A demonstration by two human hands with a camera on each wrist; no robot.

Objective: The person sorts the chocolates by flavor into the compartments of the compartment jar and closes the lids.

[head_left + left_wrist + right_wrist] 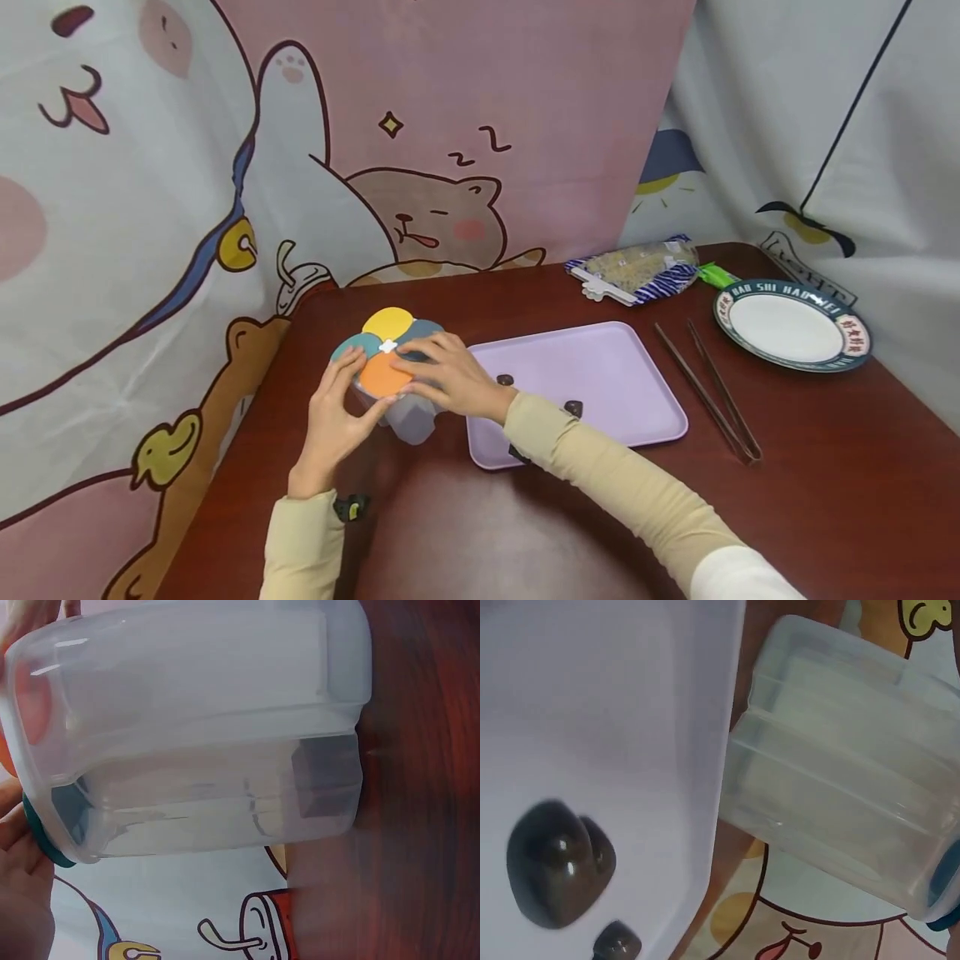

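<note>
A clear plastic storage container (pixel 412 419) with four round coloured lids stands at the left of the table. My left hand (pixel 335 425) holds its top, fingers over the teal lid (pixel 358 345) and thumb at the edge of the orange lid (pixel 381 377). From the right, my right hand (pixel 450 373) grips the orange lid's edge, with fingers also over the dark blue lid (pixel 424 329). The yellow lid (pixel 387 323) lies flat on the far side. In the left wrist view the see-through container wall (pixel 210 682) fills the middle, with the teal lid (pixel 43 838) under the fingers.
A lilac tray (pixel 630 367) holds several shiny dark brown lumps (pixel 551 862), right beside the container. Metal tongs (pixel 712 400) lie past the tray. A patterned plate (pixel 787 327) and a clipped plastic bag (pixel 637 268) are farther back. Printed cloth (pixel 525 83) hangs behind the table.
</note>
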